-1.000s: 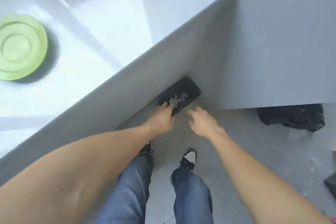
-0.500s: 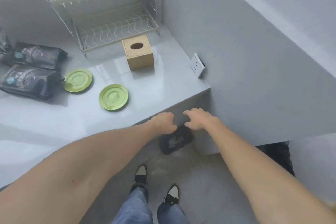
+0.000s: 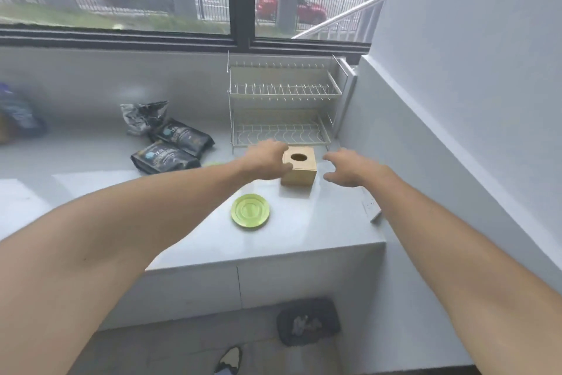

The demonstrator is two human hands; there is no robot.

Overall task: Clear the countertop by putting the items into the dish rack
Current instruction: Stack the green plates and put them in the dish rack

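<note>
1. Countertop (image 3: pixel 91 192) items, read from our left across: two dark pouches (image 3: pixel 170 149) lie flat, well left of our left hand (image 3: pixel 266 160), with a crumpled silver bag (image 3: pixel 143 117) just behind them.
2. Green plate (image 3: pixel 250 210) sits flat on the counter, nearer to us than our left hand and a little to its left. A sliver of a second green item shows just under our left forearm; we cannot tell what it is.
3. Our left hand is spread partly open, fingers curled over the left top edge of the wooden box (image 3: pixel 299 169); it looks to touch the box, not yet closed round it.
4. Wooden box stands upright between our two hands, round hole on top.
5. Dish rack (image 3: pixel 282 107), two wire tiers, both bare, stands just beyond the box and our hands, against the back wall.
6. Our right hand (image 3: pixel 346 169) is open, fingers spread and bent, just right of the box with a gap showing; it holds nothing.
7. White socket plate (image 3: pixel 372 210) sits under our right forearm.
</note>
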